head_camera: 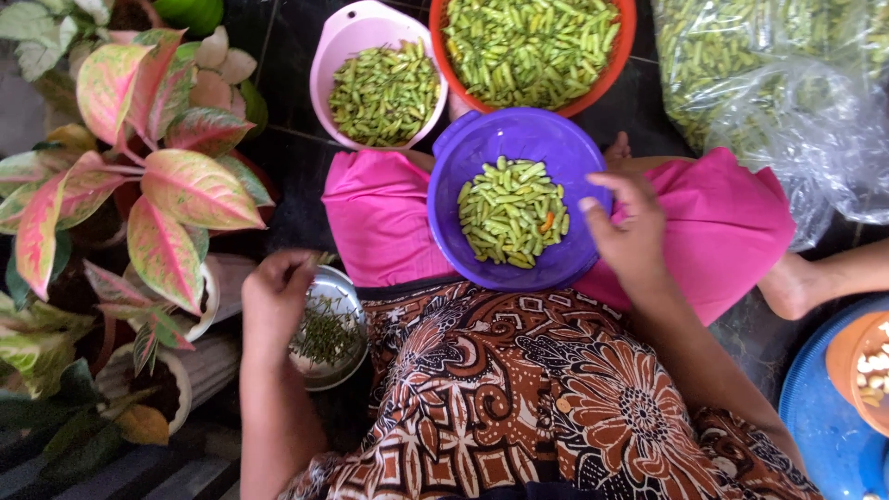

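Observed from beside the seated person: right hand (628,231) grips the right rim of the purple bowl (491,148) resting on the lap, thumb hooked over the edge onto the inner wall and the remaining fingers curled under the outside, so the grip is pressed together on the rim. Just left of that thumb lies the heap of green chilies (511,213), 1 orange-red piece among them. Left hand (275,294) hangs over the near rim of a small steel bowl (344,289), fingertips bunched together; whether they pinch a stem, I cannot tell, as the fingers hide it. Directly below and right of those fingertips sits a pile of thin green stems (324,338). Judgement: the stem-dropping part of a de-stemming cycle is in hand, with the purple bowl steadied meanwhile. The next move would call for the left hand to cross from the steel bowl to the chili heap and pick a single pod, with the right hand freed from the rim to hold it. Beyond the right-hand grip: a pink bowl (338,46) and an orange basin (619,56) of chilies, and a clear plastic bag (787,102) of more. Left of the left hand: a pink-green leafed potted plant (167,176).
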